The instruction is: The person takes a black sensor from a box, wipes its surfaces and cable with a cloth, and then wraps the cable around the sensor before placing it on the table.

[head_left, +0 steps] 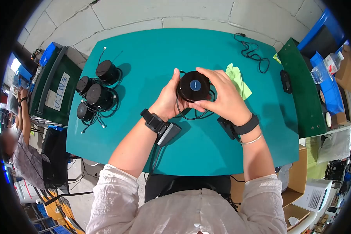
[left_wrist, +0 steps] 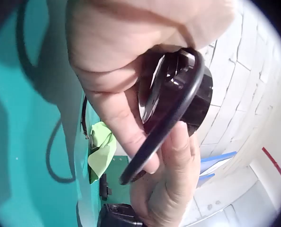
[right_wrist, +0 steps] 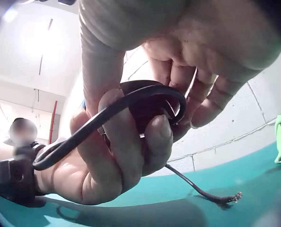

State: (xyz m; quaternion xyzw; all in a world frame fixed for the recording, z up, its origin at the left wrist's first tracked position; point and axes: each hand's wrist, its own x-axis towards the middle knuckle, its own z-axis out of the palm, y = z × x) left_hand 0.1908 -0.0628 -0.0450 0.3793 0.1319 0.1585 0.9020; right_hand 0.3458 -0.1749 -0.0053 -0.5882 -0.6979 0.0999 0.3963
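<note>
Head view: left hand [head_left: 166, 98] and right hand [head_left: 229, 99] gripped a round glossy black device [head_left: 194, 93], fingers curled; work seemed underway, remainder unclear.

Held blk unit [head_left: 188, 93] glossy, plastic-look; tabletop [head_left: 163, 58] smooth, matt; grn cloth [head_left: 238, 81] matt, creased; bracelet [head_left: 252, 140] shiny, metal-look.

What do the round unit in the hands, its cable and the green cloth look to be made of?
Round unit: probably glossy plastic or coated metal; its dark casing gives sharp reflections.
Cable: likely rubber or soft plastic sheath, satin black, bending in a smooth loop with a soft highlight.
Green cloth: thin matte fabric, perhaps microfibre, lying in loose folds.
</note>
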